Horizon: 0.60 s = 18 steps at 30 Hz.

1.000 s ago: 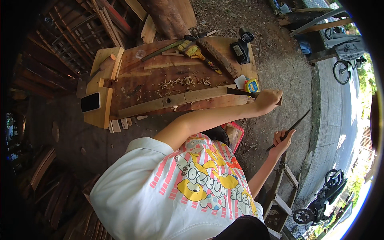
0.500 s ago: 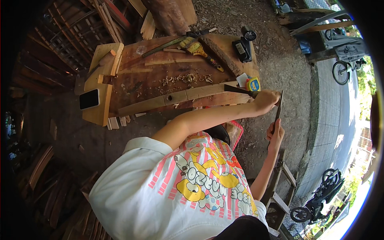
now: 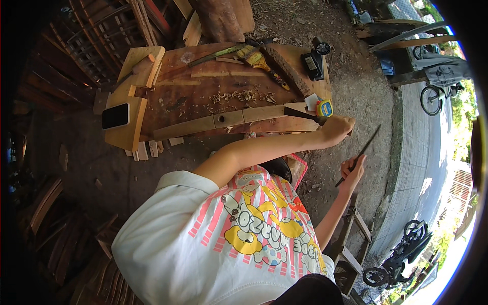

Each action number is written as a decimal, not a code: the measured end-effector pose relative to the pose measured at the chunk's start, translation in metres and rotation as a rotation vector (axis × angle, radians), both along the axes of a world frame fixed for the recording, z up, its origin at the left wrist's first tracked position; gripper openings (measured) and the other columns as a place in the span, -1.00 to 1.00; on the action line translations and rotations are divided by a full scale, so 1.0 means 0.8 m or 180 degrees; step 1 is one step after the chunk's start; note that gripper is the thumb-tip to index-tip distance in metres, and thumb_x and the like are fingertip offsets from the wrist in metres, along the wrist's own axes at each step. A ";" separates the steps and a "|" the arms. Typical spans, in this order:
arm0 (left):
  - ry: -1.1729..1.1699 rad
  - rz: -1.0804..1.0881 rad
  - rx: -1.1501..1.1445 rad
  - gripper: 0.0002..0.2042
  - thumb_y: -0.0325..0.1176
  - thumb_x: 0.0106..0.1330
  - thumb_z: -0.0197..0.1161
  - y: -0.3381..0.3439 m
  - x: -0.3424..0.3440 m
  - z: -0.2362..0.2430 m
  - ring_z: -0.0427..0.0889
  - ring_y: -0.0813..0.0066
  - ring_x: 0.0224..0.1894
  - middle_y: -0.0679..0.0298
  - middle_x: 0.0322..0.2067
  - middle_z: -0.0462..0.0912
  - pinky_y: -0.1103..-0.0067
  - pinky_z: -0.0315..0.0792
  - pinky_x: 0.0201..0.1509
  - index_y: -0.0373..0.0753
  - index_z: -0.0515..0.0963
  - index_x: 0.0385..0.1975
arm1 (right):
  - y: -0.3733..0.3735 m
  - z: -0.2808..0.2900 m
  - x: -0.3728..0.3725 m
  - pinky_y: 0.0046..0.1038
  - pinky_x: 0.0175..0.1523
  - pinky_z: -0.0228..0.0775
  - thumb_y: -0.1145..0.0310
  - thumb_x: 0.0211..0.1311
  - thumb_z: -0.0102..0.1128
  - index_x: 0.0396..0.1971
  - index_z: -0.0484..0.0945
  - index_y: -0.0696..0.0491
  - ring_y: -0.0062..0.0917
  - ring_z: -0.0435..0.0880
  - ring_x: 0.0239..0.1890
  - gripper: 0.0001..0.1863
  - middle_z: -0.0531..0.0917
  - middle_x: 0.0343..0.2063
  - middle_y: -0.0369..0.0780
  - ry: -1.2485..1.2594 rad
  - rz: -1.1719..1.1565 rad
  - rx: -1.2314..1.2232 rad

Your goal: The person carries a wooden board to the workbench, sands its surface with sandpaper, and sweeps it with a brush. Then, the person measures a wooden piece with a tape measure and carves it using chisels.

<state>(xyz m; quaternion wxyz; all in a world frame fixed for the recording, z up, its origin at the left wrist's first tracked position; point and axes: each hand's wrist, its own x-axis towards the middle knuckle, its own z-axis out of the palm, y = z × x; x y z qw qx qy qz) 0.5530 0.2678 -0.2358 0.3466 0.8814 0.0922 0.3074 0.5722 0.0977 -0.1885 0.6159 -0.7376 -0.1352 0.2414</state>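
Note:
My left hand (image 3: 338,130) is closed near the bench's right end. It grips a dark flat tool (image 3: 300,113) whose blade widens away from the fist; its exact kind is unclear. The blade lies over the right end of a long wooden piece (image 3: 190,126) with a round hole and pencil-like lines. Beside this fist sits a yellow and blue tape measure (image 3: 324,108). Off the bench, my right hand (image 3: 352,172) is closed around a long thin dark file-like tool (image 3: 369,145). Its tapered end points up and right, apart from the left hand.
On the wooden bench (image 3: 178,96) are wood shavings (image 3: 244,95), a yellow-handled brush-like tool (image 3: 259,62), a rough wood strip (image 3: 287,71) and a black device (image 3: 312,66). A phone (image 3: 116,116) and a hammer (image 3: 142,65) lie leftward. A wooden ladder-like frame (image 3: 351,244) stands lower right.
My right hand has drawn the thin tool away from my left fist, and its tip now angles farther right. The left hand stays almost in place.

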 end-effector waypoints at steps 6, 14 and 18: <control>0.0221 0.0064 0.0016 -0.71 -0.44 -0.04 0.39 0.013 -0.020 -0.001 0.63 0.21 -0.33 0.12 -0.44 0.57 0.41 0.48 -0.27 -0.30 0.39 -0.39 | -0.011 -0.006 -0.012 -0.64 -0.71 -0.25 -0.13 0.38 -0.11 -0.67 0.25 -0.01 -0.80 0.04 -0.80 -0.45 0.19 -0.81 -0.44 0.0113 0.0056 0.0130; 0.0270 0.0115 0.0056 -0.72 -0.40 0.01 0.38 0.019 -0.041 -0.009 0.64 0.21 -0.37 0.13 -0.48 0.58 0.41 0.48 -0.33 -0.31 0.39 -0.40 | -0.007 -0.021 -0.038 -0.62 -0.71 -0.26 -0.15 0.37 -0.11 -0.68 0.20 -0.04 -0.76 -0.04 -0.82 -0.45 0.11 -0.83 -0.45 0.0363 0.0497 -0.0451; 0.0276 0.0219 0.0068 -0.72 -0.39 0.01 0.38 0.021 -0.056 -0.017 0.65 0.24 -0.41 0.14 -0.55 0.58 0.41 0.48 -0.35 -0.30 0.40 -0.40 | -0.002 -0.021 -0.043 -0.66 -0.71 -0.24 -0.16 0.36 -0.08 -0.67 0.24 -0.03 -0.79 0.05 -0.80 -0.45 0.20 -0.81 -0.44 0.0290 -0.0146 0.0077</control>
